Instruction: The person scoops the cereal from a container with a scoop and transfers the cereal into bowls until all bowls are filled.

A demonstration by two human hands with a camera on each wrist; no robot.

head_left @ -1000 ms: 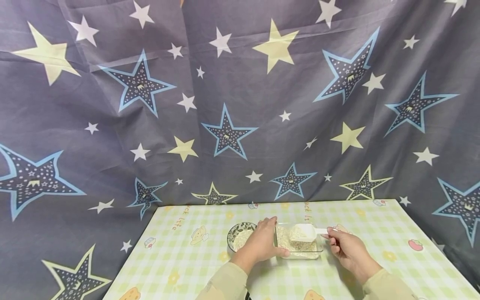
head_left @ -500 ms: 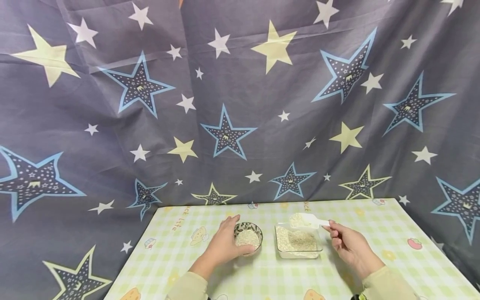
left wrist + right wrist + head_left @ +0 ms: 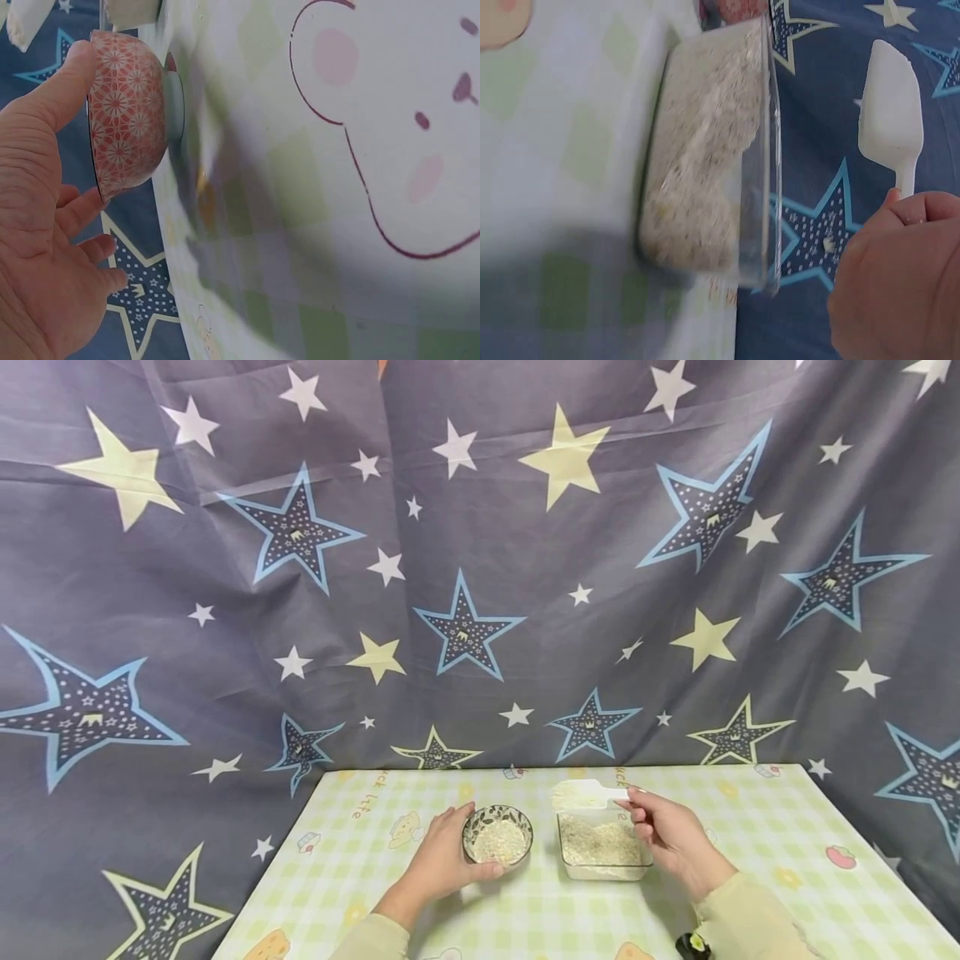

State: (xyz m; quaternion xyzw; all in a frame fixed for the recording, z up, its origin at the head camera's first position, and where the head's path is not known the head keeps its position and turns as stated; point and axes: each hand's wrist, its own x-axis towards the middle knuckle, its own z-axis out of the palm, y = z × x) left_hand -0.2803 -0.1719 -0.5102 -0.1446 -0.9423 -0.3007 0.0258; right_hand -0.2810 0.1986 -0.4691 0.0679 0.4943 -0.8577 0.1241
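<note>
My left hand [image 3: 444,857] holds a small bowl [image 3: 498,811] by its rim, the thumb on the near side and fingers on the far side. The bowl has a leafy pattern inside, a red floral outside [image 3: 127,112] and pale oat-like flakes in it. By its handle, my right hand [image 3: 678,841] grips a white scoop [image 3: 592,795] heaped with the same flakes. The scoop hangs above the far edge of a rectangular glass container [image 3: 606,872]. That container, seen closely in the right wrist view, holds more flakes, sloping lower on one side.
A green-and-white checked cloth with cartoon prints covers the table [image 3: 315,893]. Behind it hangs a dark curtain [image 3: 480,527] patterned with stars. The bowl and the glass container stand a short gap apart.
My left hand has left the glass container and taken hold of the bowl, which has shifted slightly right. My right hand has lifted the loaded scoop out of the flakes and moved it left.
</note>
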